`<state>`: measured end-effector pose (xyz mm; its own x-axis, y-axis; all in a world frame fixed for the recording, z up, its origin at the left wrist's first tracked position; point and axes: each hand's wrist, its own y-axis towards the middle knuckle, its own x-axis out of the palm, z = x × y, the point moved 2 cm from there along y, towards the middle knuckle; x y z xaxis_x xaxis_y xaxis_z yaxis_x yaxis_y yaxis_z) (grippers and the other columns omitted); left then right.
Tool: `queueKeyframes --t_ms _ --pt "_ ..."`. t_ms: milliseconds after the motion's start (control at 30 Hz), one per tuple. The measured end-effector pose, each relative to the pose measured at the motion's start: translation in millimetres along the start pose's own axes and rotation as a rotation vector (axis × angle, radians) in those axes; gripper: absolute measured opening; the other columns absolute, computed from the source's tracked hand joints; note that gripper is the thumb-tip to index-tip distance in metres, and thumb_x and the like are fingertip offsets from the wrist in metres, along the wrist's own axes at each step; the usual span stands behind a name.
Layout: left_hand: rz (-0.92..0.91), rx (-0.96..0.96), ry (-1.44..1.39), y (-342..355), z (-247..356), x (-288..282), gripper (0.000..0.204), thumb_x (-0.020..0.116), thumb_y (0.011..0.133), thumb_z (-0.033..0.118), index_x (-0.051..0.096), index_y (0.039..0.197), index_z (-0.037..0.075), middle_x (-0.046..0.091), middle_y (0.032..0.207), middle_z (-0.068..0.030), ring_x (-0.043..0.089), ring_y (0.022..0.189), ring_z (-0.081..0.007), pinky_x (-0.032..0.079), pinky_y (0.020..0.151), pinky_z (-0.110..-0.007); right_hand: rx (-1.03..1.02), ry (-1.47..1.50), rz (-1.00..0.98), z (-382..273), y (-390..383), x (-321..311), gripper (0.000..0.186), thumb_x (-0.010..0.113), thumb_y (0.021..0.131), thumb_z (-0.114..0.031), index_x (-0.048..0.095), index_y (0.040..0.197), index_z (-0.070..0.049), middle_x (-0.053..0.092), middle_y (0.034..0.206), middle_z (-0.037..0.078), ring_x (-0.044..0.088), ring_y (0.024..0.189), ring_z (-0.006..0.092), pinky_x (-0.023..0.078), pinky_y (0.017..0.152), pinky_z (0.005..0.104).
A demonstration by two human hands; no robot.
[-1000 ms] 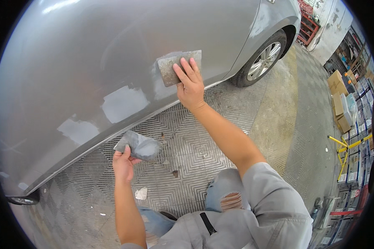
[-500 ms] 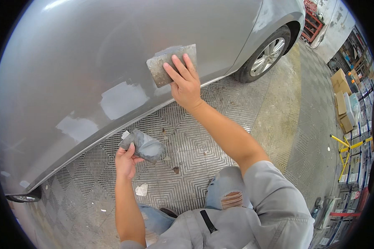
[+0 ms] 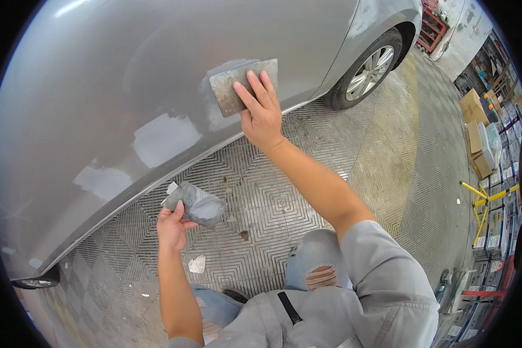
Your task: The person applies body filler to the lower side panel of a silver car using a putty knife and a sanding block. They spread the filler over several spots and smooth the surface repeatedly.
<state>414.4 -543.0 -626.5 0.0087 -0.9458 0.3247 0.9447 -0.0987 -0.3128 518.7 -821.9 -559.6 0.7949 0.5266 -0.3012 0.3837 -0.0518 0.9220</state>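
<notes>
Against the lower part of the grey car door (image 3: 156, 64), my right hand (image 3: 262, 119) holds a flat rectangular filler spreader (image 3: 226, 93), three fingers spread over its face. A light-grey filler patch (image 3: 210, 87) shows around the spreader's upper and left edges. My left hand (image 3: 173, 227) pinches a second flat plate (image 3: 182, 197) by its left end, thumb on top. A smear of grey filler (image 3: 206, 209) lies on that plate. Two more filler patches, one larger (image 3: 165, 139) and one smaller (image 3: 104, 182), mark the door to the left.
A car wheel (image 3: 371, 75) stands at upper right. Below is a ribbed tile floor (image 3: 261, 232) with a white scrap (image 3: 197, 264) on it. Cardboard boxes (image 3: 475, 133), a yellow metal stand (image 3: 481, 203) and stacked goods line the right side.
My right hand and its spreader have shifted slightly up and right on the door, uncovering more of the filler patch at the left. My left hand still holds its plate.
</notes>
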Motion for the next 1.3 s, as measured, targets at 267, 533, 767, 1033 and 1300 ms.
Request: queueKeyframes --t_ms 267,533,767,1033,1300 --pt "-0.002 -0.020 0.019 -3 2 4 0.020 0.052 0.089 0.016 0.056 0.105 0.003 0.064 0.091 -0.0087 0.065 0.068 -0.0168 0.056 0.049 -0.027 -0.021 0.053 -0.165 1 -53 1 0.051 0.056 0.066 0.003 0.060 0.112 -0.016 0.049 0.127 0.008 0.041 0.120 0.0344 0.040 0.096 0.0413" --pt "-0.002 -0.016 0.003 -6 1 3 0.021 0.052 0.089 0.016 0.056 0.105 0.004 0.064 0.091 -0.0077 0.065 0.070 -0.0166 0.056 0.050 -0.027 -0.062 0.038 0.072 -11 0 0 0.048 0.056 0.065 0.003 0.061 0.110 -0.014 0.051 0.124 0.008 0.043 0.117 0.0352 0.041 0.091 0.0411" --pt "-0.018 -0.025 0.006 -7 -1 -1 0.021 0.055 0.088 0.017 0.057 0.104 0.004 0.064 0.090 -0.0082 0.065 0.070 -0.0173 0.056 0.053 -0.028 0.009 0.082 -0.094 -5 -67 21 0.052 0.057 0.064 0.001 0.058 0.114 -0.015 0.048 0.127 0.007 0.042 0.118 0.0353 0.040 0.093 0.0426" --pt "-0.013 -0.022 0.001 -12 0 -3 0.022 0.053 0.088 0.015 0.056 0.106 0.003 0.064 0.093 -0.0094 0.065 0.071 -0.0177 0.056 0.052 -0.028 0.015 0.046 -0.122 -10 -65 -1 0.051 0.053 0.065 0.007 0.062 0.111 -0.012 0.052 0.124 0.009 0.043 0.118 0.0365 0.040 0.095 0.0408" --pt "-0.016 -0.006 0.015 -14 3 -4 0.019 0.053 0.089 0.015 0.057 0.103 0.003 0.064 0.090 -0.0089 0.065 0.070 -0.0173 0.056 0.051 -0.027 -0.054 0.017 -0.112 -1 -72 30 0.053 0.060 0.062 0.000 0.060 0.113 -0.017 0.052 0.124 0.003 0.044 0.118 0.0323 0.043 0.090 0.0413"
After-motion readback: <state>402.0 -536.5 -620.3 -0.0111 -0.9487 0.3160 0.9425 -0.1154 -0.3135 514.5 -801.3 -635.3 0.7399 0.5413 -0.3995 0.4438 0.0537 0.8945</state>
